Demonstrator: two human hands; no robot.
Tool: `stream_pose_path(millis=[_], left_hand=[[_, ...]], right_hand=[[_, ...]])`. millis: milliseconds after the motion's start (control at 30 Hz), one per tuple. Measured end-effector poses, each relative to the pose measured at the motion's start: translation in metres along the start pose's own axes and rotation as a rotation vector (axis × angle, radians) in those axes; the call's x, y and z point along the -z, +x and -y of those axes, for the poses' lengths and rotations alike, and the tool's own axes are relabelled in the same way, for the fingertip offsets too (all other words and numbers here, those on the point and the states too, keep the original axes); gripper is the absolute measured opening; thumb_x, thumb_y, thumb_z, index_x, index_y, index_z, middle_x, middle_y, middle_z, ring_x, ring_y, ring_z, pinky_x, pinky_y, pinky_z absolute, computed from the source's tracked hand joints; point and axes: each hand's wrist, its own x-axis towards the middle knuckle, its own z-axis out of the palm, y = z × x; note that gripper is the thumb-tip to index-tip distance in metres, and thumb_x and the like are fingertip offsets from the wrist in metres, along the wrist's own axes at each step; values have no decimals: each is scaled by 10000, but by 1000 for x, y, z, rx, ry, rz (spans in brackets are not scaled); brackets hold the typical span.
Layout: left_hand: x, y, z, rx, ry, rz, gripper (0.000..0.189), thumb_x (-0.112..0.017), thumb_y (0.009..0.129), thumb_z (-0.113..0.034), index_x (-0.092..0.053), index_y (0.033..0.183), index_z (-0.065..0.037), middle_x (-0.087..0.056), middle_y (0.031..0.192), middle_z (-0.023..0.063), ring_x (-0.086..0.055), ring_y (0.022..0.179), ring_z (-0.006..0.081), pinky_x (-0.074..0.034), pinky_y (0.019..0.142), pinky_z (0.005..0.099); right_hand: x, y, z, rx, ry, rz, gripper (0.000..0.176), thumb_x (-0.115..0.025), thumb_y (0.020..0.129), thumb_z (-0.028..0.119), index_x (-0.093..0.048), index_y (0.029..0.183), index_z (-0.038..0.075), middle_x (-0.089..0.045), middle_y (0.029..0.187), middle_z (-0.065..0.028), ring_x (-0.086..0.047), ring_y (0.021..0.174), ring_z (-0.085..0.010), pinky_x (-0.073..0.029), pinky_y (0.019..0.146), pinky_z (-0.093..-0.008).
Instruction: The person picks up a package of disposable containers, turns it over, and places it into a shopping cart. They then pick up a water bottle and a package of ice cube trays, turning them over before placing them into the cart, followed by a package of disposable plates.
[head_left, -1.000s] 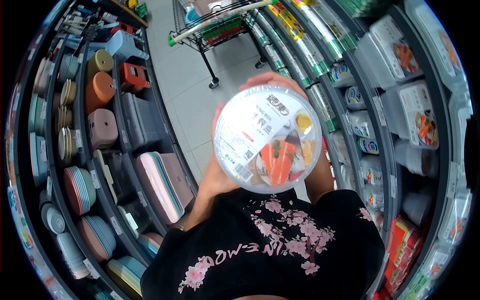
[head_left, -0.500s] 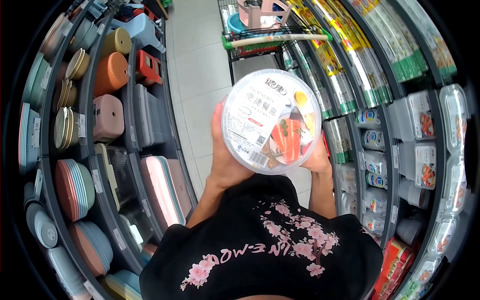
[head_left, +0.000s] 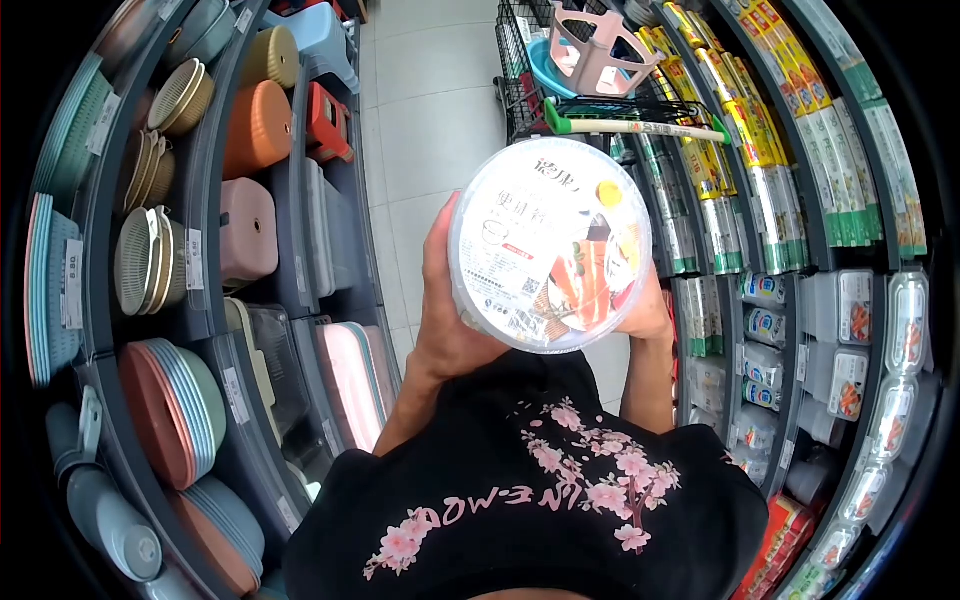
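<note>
In front of my chest is a round, clear plastic food container pack (head_left: 520, 250) with a printed label on top showing salmon and Chinese lettering. My left hand (head_left: 447, 300) is wrapped round its left side, with the thumb along the rim. At its lower right, my right hand (head_left: 648, 310) grips the other side. Most of the fingers of both hands are hidden behind and beneath the pack. The labelled top is tilted up toward me.
A shopping cart (head_left: 640, 128) with a green-ended handle stands ahead, carrying a pink stool (head_left: 600, 50) and a blue basin (head_left: 545, 70). Shelves on the left hold plastic plates (head_left: 190, 410), baskets and bins (head_left: 250, 230). Boxed rolls (head_left: 740, 110) and packed containers (head_left: 850, 380) line the right shelves.
The cart and shelves have shifted in view, the cart to the right and the shelf goods lower. The container stays in both hands, slightly more to the right, its label now blurred.
</note>
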Motion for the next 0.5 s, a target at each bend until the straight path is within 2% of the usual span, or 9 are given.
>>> stream_pose_path(millis=[133, 167, 200, 233, 267, 333, 367, 467, 500], left_hand=[[24, 12, 20, 62, 11, -30, 1308, -941, 637, -88, -36, 1579, -26, -329, 1531, 240, -440, 1399, 332, -417, 1136, 425], [28, 18, 27, 116, -33, -25, 1309, -948, 628, -104, -54, 1579, -24, -313, 1535, 235, -423, 1408, 334, -402, 1145, 424], [32, 22, 34, 172, -77, -17, 1310, -956, 618, -121, -71, 1579, -21, -297, 1540, 229, -405, 1417, 335, -387, 1154, 424], [42, 21, 44, 318, 112, -45, 1367, -999, 570, -246, -104, 1578, -14, -272, 1543, 205, -363, 1433, 319, -349, 1171, 427], [50, 26, 53, 303, 103, -32, 1367, -999, 570, -246, -104, 1578, -14, -272, 1543, 205, -363, 1433, 319, -349, 1171, 427], [66, 46, 64, 435, -173, 20, 1420, -984, 546, -449, -117, 1580, -5, -268, 1534, 184, -337, 1437, 304, -311, 1182, 427], [73, 53, 76, 420, -179, 45, 1393, -885, 610, -607, -100, 1588, -3, -292, 1541, 177, -348, 1434, 280, -308, 1173, 413], [90, 95, 97, 546, -275, -37, 1320, -788, 700, -676, -86, 1594, -3, -315, 1556, 171, -364, 1429, 266, -298, 1173, 403], [99, 107, 108, 475, -177, 0, 1147, -752, 837, -573, -109, 1594, 0, -352, 1552, 168, -386, 1415, 249, -300, 1172, 390]], right_hand=[[-10, 35, -5, -30, -5, 8, 1310, -997, 514, 161, -227, 1561, -9, -465, 1491, -135, -459, 1373, -224, -350, 1157, -397], [-7, 45, -16, 45, -36, 30, 1330, -995, 513, 171, -210, 1572, -5, -425, 1523, -140, -414, 1408, -232, -321, 1173, -400], [-9, 54, -18, 14, 19, 5, 1330, -982, 525, 166, -193, 1584, 4, -373, 1559, -145, -353, 1451, -240, -272, 1197, -401], [-9, 65, -19, 22, 11, 4, 1329, -973, 532, 159, -182, 1590, 9, -346, 1576, -146, -325, 1468, -243, -244, 1208, -400], [-8, 77, -21, 29, 9, 5, 1329, -963, 539, 152, -170, 1596, 15, -319, 1593, -146, -297, 1485, -246, -217, 1219, -398], [-9, 104, -22, 70, 26, 14, 1329, -945, 547, 127, -146, 1605, 30, -279, 1618, -145, -265, 1503, -240, -184, 1229, -390], [-8, 118, -25, 91, 35, 12, 1320, -939, 553, 106, -147, 1606, 37, -276, 1619, -145, -264, 1504, -239, -184, 1230, -390], [-8, 163, -39, 124, 55, -5, 1303, -924, 566, 63, -142, 1608, 48, -265, 1623, -144, -259, 1506, -244, -186, 1233, -392], [-8, 182, -41, 131, 60, -14, 1296, -916, 574, 40, -137, 1610, 52, -256, 1625, -144, -255, 1507, -249, -187, 1235, -395]])
